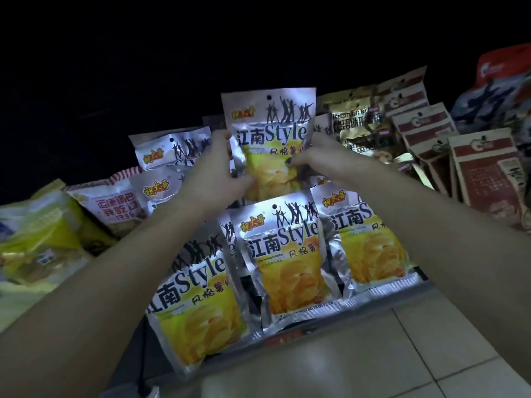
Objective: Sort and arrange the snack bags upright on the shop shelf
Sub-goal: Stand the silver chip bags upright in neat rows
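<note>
Foil chip bag [273,139], upright, pinched at both side edges by left hand [214,170] and right hand [319,156] fingers; likely light, crinkly, slippery, contents fragile.

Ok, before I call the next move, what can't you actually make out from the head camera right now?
- Back of the shelf: black, unlit above the bags.
- Lower part of the held silver chip bag: covered by the left hand and right hand.
- Silver bags behind it: partly hidden by the left hand.
- Left front bag: its lower left is behind the left forearm.
- Red and blue bag: cut off by the right edge.
</note>
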A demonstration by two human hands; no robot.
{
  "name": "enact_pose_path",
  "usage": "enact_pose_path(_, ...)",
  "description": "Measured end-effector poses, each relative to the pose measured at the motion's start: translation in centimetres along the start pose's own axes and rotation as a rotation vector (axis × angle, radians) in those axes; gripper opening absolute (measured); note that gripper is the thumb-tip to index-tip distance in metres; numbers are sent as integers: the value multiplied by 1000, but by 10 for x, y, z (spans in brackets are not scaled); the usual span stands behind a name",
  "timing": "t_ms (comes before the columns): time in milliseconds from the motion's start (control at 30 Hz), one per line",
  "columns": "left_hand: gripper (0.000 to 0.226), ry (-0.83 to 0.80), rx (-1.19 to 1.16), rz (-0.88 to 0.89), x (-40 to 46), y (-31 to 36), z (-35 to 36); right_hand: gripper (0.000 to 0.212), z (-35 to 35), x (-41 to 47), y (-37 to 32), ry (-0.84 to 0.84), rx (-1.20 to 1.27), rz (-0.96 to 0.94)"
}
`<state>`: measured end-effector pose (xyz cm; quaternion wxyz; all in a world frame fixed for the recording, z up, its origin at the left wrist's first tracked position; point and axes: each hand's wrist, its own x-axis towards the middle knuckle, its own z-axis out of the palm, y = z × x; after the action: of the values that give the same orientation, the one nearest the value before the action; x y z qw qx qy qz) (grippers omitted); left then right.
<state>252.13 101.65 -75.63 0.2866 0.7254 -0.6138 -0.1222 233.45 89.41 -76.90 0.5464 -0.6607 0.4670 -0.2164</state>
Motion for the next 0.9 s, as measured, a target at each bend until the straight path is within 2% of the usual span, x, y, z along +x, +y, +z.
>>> enact_pose_path(67,71,7,139,35,-6,3,3,30,-2,0,1,-17,-32,17)
enact_pose_path(167,64,53,424,163,-15,2,8,38,-2,-2,1,28,-147,-3)
enact_pose_path(233,62,48,469,228,-20,2,7,36,-2,-4,1,32,-198,-7)
enact_pose_path(333,63,-120,523,332,-26,0,4,34,-3,-8,-3,-5,-273,26)
enact_pose_path(400,71,-221,668,412,-31,-2,5,48,-1,-9,-8,-11,-308,36)
enact_pose_path(467,74,-292,781,433,-35,-4,9,66,4,-6,-11,91,-237,-3)
enact_pose_path(533,68,-350,796,411,-36,-3,13,68,10,-6,-14,198,-169,-64)
enact_pose_path(600,58,-371,761,392,-35,1,14,56,16,-5,-11,225,-236,-113)
enact_pose_path(633,56,-364,738,384,-35,2,14,49,17,-7,-8,204,-283,-110)
enact_pose_path(733,59,-320,686,366,-34,4,14,48,14,-10,-3,118,-370,-44)
enact_pose_path(833,58,-340,665,354,-34,3,13,34,6,-14,-8,67,-438,26)
enact_pose_path(900,56,-363,646,358,-34,3,13,52,5,-14,-12,81,-488,29)
